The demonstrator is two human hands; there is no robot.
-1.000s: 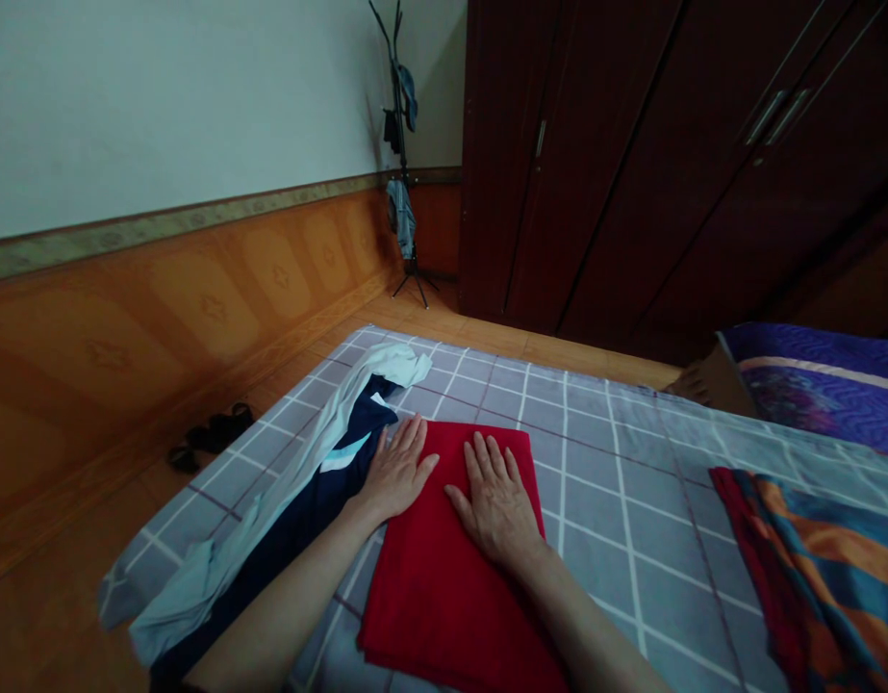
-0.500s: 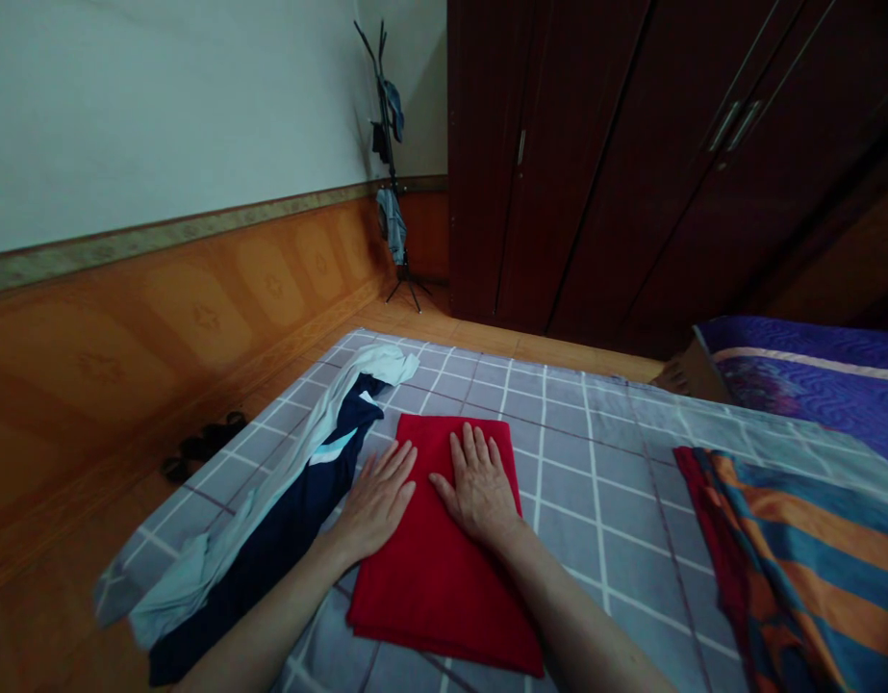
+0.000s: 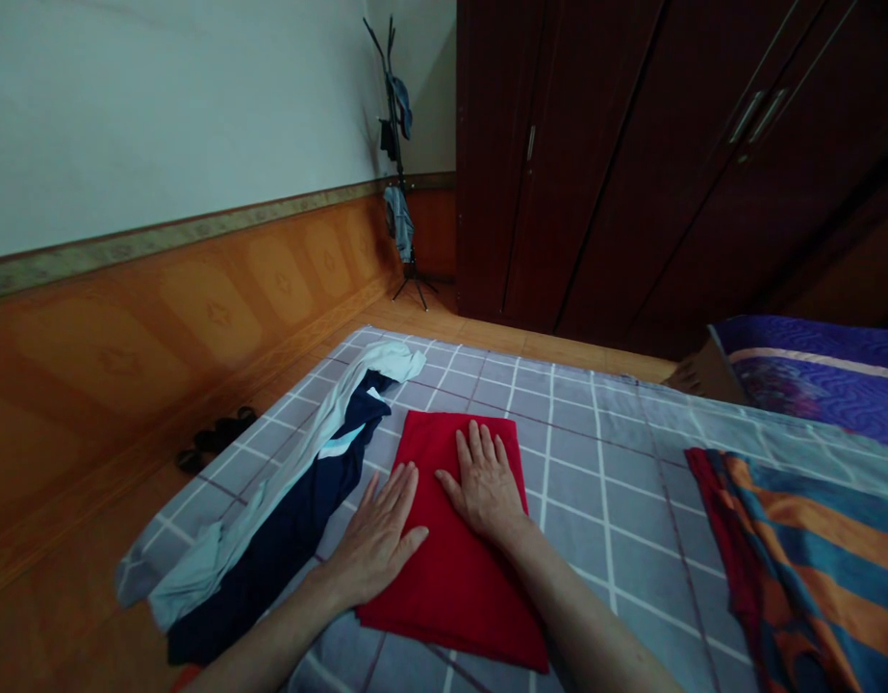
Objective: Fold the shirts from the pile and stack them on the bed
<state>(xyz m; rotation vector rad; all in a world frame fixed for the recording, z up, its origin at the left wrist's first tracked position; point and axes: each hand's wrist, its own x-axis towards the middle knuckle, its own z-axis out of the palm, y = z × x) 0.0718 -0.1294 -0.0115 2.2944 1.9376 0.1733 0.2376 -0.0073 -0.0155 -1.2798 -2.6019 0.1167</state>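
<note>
A red folded cloth (image 3: 462, 597), perhaps a garment, lies flat as a rectangle on the grey checked bed sheet (image 3: 580, 500). On its left edge rests my left hand (image 3: 377, 539), fingers stretched out and thumb apart, holding nothing. My right hand (image 3: 485, 486) is laid palm down on the upper right part of the cloth, its fingers spread. To the left of the cloth is a long heap of navy clothing (image 3: 299, 525) and pale grey-green clothing (image 3: 270, 500). Whether the red cloth is a shirt or something else cannot be made out.
Striped orange and blue fabric (image 3: 811, 549) lies on the right side of the bed. Beyond the bed stand a dark wardrobe (image 3: 595, 173) and a coat rack (image 3: 400, 164). Dark shoes (image 3: 216, 438) are on the floor at left. A purple patterned cover (image 3: 825, 375) is at far right.
My left hand has slid slightly down along the cloth's left edge, its thumb wider apart. My right hand stays in place on the cloth. The whole view has shifted a little.
</note>
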